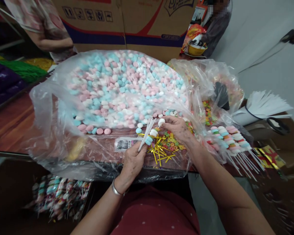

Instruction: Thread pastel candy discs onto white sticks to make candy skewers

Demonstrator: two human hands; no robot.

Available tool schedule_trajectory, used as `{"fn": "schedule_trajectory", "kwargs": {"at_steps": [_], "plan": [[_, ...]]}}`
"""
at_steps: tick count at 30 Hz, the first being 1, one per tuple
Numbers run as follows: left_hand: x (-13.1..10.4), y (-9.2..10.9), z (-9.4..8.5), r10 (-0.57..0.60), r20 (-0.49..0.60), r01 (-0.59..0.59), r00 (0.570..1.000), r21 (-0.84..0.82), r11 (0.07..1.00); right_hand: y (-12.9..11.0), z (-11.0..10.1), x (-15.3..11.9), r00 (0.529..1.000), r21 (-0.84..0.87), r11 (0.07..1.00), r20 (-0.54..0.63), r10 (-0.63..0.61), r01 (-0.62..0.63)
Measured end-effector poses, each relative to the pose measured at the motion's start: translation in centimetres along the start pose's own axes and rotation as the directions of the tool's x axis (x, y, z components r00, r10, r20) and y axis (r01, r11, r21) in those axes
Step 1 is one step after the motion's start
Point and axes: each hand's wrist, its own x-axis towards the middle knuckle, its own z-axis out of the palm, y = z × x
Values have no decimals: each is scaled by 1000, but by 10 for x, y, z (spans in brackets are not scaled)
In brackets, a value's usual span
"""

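My left hand (134,159) is closed round a bundle of thin white sticks (147,133). Blue and white marshmallows (149,140) are threaded on one stick beside the bundle. My right hand (177,130) pinches a white marshmallow (161,122) just right of the stick tops. Under my hands lie gold twist ties (159,153) and small colourful candy rings (171,142). Beyond them spreads a large heap of pink, blue and white marshmallows (122,88) in a clear plastic bag.
Filled marshmallow sticks (231,138) lie at the right, near a container of white sticks (264,104). Below left, a box holds wrapped candy sticks (61,195). A large carton (127,29) and two people stand behind the table (12,120).
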Motion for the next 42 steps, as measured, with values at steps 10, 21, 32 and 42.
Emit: {"fn": "schedule_trajectory", "kwargs": {"at_steps": [10,21,32,42], "plan": [[1,-1,2,8,-10,-8,1000,-3,1000,4,3,-7,985,-149,974,13,-171,171],[-1,1,2,42,-6,-42,999,-14,999,-3,3,-20,878,-555,704,113,-464,444],[-2,5,-1,36,-12,-37,999,-40,999,2,9,-23,945,-304,902,-16,-326,306],[-1,2,-3,-7,4,7,1000,-72,997,-2,9,-26,945,-286,900,90,-316,328]]}}
